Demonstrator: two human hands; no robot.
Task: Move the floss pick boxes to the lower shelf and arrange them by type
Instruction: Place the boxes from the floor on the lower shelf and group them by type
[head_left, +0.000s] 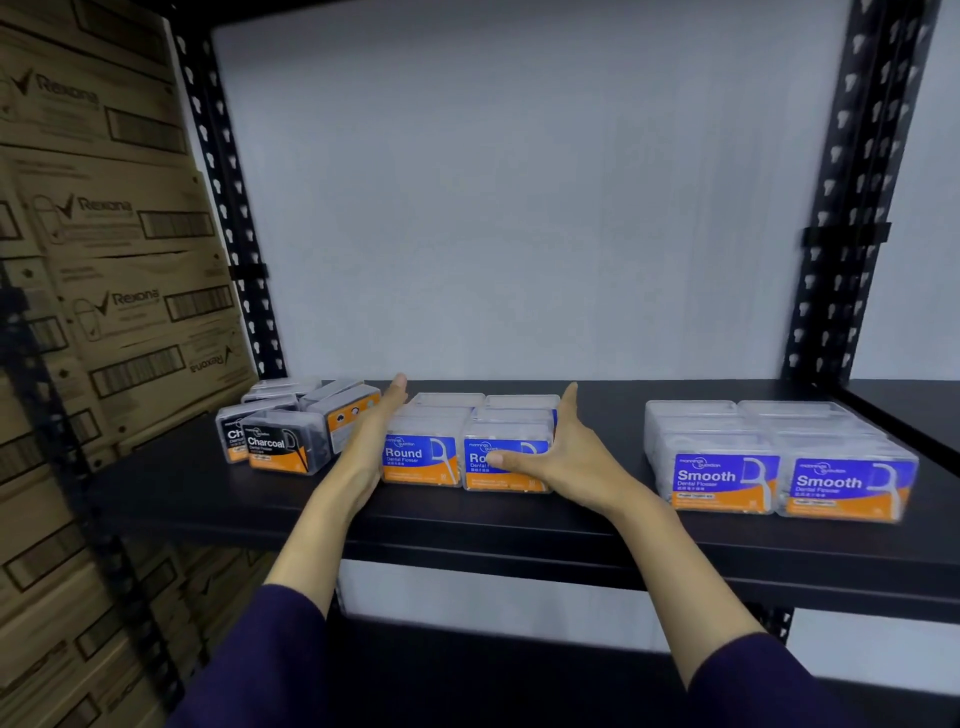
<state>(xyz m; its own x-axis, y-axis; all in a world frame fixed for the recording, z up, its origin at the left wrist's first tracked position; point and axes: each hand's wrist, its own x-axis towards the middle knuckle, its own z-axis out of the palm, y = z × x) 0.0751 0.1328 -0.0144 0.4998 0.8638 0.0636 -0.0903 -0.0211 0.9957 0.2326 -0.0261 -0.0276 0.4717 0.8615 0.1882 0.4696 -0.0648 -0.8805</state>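
Three groups of clear floss pick boxes stand on a black shelf (519, 525). At the left are black Charcoal boxes (275, 441), some lying askew. In the middle are blue Round boxes (421, 457) in two rows. At the right are blue Smooth boxes (779, 467), also in two rows. My left hand (374, 441) lies flat against the left side of the Round group, fingers straight. My right hand (561, 457) presses against the group's right side, its thumb across the front label of the right box. Both hands bracket the Round group.
Brown Rexona cartons (104, 260) are stacked at the left, beside the rack's black perforated upright (228, 208). Another upright (852, 208) stands at the right. A white wall (519, 182) closes the back. A second black shelf (519, 686) lies below.
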